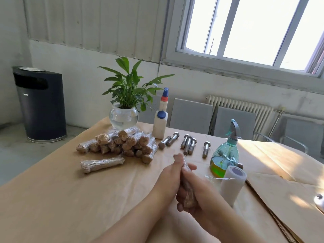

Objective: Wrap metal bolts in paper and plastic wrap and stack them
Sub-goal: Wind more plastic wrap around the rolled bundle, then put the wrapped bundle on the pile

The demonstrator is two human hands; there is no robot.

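A wrapped bolt (188,192), brown paper under clear plastic wrap, is pressed between my two hands above the table. My left hand (169,179) lies flat against its left side; my right hand (198,193) curls around its lower end. A stack of wrapped bolts (122,143) sits behind, with one wrapped bolt (101,163) lying alone in front of it. Several bare metal bolts (187,143) lie in a row to the right of the stack. A roll of plastic wrap (231,183) stands just right of my hands.
Brown paper (52,199) covers the table, with loose paper sheets (280,188) at right. A teal spray bottle (226,155), a white glue bottle (160,120) and a plant in a glass bowl (123,116) stand at the back. A black bin (40,104) is on the floor.
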